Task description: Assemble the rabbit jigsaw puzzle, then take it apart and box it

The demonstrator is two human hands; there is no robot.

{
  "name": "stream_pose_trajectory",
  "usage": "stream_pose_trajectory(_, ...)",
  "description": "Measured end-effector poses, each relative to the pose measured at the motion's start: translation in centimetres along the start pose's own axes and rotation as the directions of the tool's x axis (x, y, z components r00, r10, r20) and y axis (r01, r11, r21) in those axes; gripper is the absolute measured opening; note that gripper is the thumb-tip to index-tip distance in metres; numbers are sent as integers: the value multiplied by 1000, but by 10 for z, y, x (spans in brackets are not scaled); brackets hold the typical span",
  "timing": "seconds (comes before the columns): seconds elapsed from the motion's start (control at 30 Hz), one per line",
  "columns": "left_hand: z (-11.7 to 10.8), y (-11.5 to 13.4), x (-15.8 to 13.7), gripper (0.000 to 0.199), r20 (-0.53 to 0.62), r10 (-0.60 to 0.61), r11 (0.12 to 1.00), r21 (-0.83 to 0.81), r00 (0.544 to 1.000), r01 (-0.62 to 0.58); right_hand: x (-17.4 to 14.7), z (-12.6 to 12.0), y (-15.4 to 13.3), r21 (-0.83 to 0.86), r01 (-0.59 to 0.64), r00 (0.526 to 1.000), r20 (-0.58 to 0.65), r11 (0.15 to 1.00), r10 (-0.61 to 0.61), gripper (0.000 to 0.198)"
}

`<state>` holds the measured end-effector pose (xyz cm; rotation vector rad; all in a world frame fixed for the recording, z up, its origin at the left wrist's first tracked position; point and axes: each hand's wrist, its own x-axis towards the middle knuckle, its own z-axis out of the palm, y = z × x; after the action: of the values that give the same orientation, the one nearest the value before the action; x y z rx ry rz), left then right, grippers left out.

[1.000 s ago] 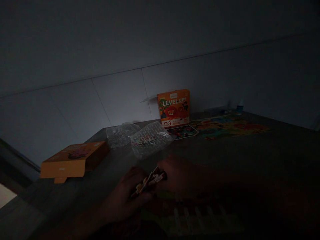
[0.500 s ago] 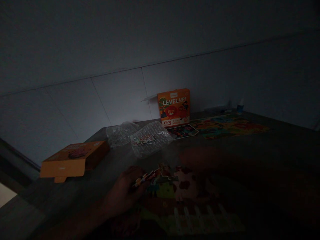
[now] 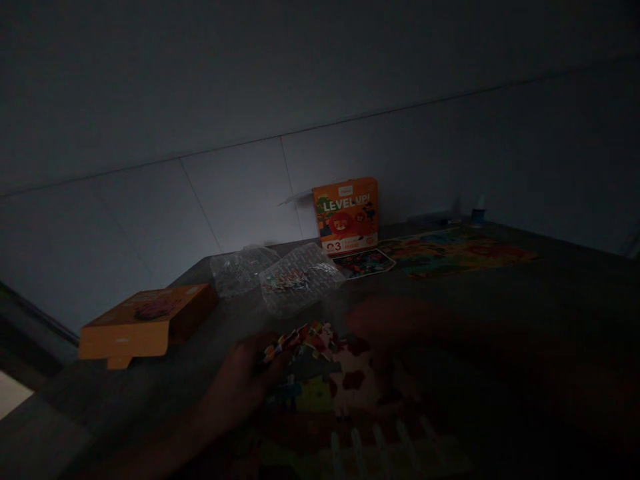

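A partly joined jigsaw puzzle [image 3: 357,383] with a spotted cow and a white fence lies in front of me on the dark table. My left hand [image 3: 243,373] is closed on several colourful puzzle pieces [image 3: 287,341] at the puzzle's upper left, their faces partly visible between thumb and fingers. Just above and right of the cow is my right hand [image 3: 385,320], dim and smeared by motion. Its fingers cannot be made out, nor whether it holds anything. The lower right of the puzzle fades into darkness.
An orange box [image 3: 346,217] stands by the wall, with a small picture sheet [image 3: 365,263] before it. Clear plastic bags [image 3: 300,277] lie left of that, one holding pieces. An open orange box [image 3: 150,313] lies at left. A finished puzzle [image 3: 460,252] and small bottle [image 3: 479,212] are at right.
The pieces in my left hand are tilted to show more of their faces. The cow puzzle has shifted slightly left and down in view. My right hand has moved a little left.
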<state>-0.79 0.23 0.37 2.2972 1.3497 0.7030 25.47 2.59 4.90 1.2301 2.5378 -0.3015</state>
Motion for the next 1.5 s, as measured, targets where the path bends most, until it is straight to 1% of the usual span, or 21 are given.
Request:
stream_pose_trajectory(0.07,0,0,1,31,3,-7,1000,13,1000,7,1,1,-1,43,16,1000,-11,999,-16,56)
stream_pose_trajectory(0.2,0,-2,3,31,0,6,999,42,1000,-6,-1,0,-3,141,17,998,-58,990,-9,59)
stream_pose_trajectory(0.27,1,-4,3,30,-9,17,999,52,1000,-16,0,0,-4,163,52,996,-78,985,-40,54)
stream_pose_trajectory(0.33,2,-7,3,28,-14,28,998,54,999,-28,2,0,-7,169,117,991,-81,979,-104,43)
stream_pose_trajectory(0.43,4,-9,2,27,10,35,998,43,999,-35,5,3,-12,132,186,981,-83,974,-176,28)
stream_pose_trajectory(0.47,4,-8,2,27,23,39,999,35,999,-40,6,5,-14,116,184,979,-108,976,-171,25)
stream_pose_trajectory(0.53,3,-6,2,28,47,58,998,18,997,-59,8,10,-18,106,143,976,-180,984,-123,21)
stream_pose_trajectory(0.6,2,-5,1,28,61,86,996,2,994,-87,11,17,-21,170,138,958,-274,976,-88,22)
stream_pose_trajectory(0.7,2,-5,1,27,69,104,995,-17,992,-103,17,24,-23,294,262,907,-400,919,-131,22)
stream_pose_trajectory(0.77,3,-8,1,26,79,95,995,-23,992,-93,18,25,-24,315,305,879,-456,899,-139,18)
stream_pose_trajectory(0.83,4,-10,1,24,85,79,997,-18,993,-78,16,22,-25,304,278,881,-458,911,-116,16)
stream_pose_trajectory(0.93,5,-10,2,23,74,76,997,14,994,-77,8,13,-25,271,177,925,-375,946,-65,17)
stream_pose_trajectory(1.0,5,-10,2,23,71,94,995,35,993,-96,3,8,-24,257,127,935,-352,958,-30,15)
stream_pose_trajectory(1.03,4,-10,2,23,73,107,993,39,992,-110,2,6,-23,258,124,931,-365,958,-22,15)
stream_pose_trajectory(1.1,4,-11,1,23,78,128,991,28,989,-131,1,5,-21,260,157,910,-413,953,-37,18)
stream_pose_trajectory(1.23,4,-13,2,22,79,158,987,-22,984,-157,6,6,-19,195,246,862,-491,950,-122,15)
stream_pose_trajectory(1.37,7,-9,4,20,64,192,981,-21,979,-191,9,7,-22,159,344,813,-544,925,-208,10)
stream_pose_trajectory(1.43,9,-6,4,19,61,210,978,-11,976,-210,8,5,-26,169,347,811,-548,923,-205,9)
stream_pose_trajectory(1.5,9,-4,4,20,70,237,971,-7,969,-237,5,4,-28,195,286,837,-527,938,-146,17)
